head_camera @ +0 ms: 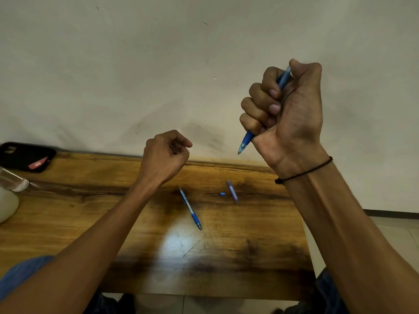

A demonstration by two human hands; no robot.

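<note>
My right hand [288,114] is raised high in front of the wall, its fist wrapped round a blue pen [246,140] whose tip points down and to the left. My left hand [166,155] hovers above the table's far edge with curled fingers. Its thumb and forefinger pinch a thin pale sliver [174,147] too small to identify. On the wooden table [90,223] a second blue pen [190,209] lies diagonally. To its right lie a tiny blue piece [222,194] and a short purple piece [232,191].
A black phone [25,155] with a red card on it lies at the table's far left corner. Beside it are a clear container [13,181] and a white rounded object [6,206]. The table's right edge drops to a tiled floor [390,232].
</note>
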